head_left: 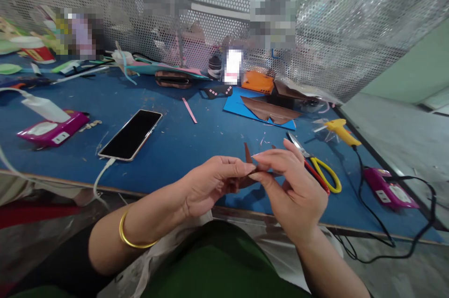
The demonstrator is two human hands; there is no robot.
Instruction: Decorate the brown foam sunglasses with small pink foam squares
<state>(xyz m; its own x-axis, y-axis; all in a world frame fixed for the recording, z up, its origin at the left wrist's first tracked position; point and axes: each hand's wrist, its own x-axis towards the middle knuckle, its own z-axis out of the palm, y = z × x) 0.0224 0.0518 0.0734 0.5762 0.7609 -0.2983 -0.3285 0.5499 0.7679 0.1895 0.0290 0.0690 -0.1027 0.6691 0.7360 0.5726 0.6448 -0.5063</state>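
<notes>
My left hand (224, 174) and my right hand (291, 181) meet over the front of the blue table. Between their thumbs and fingertips they pinch a small piece of brown sheet material (248, 152), with one narrow point sticking up. Fingers cover most of the piece, so its full shape is hidden. Just beyond my right hand lie scissors (326, 174) with one red and one yellow handle. A larger brown sheet (270, 110) with cut edges rests on a blue sheet (238, 104) farther back.
A phone (131, 134) on a cable lies left, beside a purple power strip (52, 129). On the right are a yellow glue gun (342, 132) and another purple power strip (389, 190) with black cords. A perforated metal panel (217, 8) stands behind the table.
</notes>
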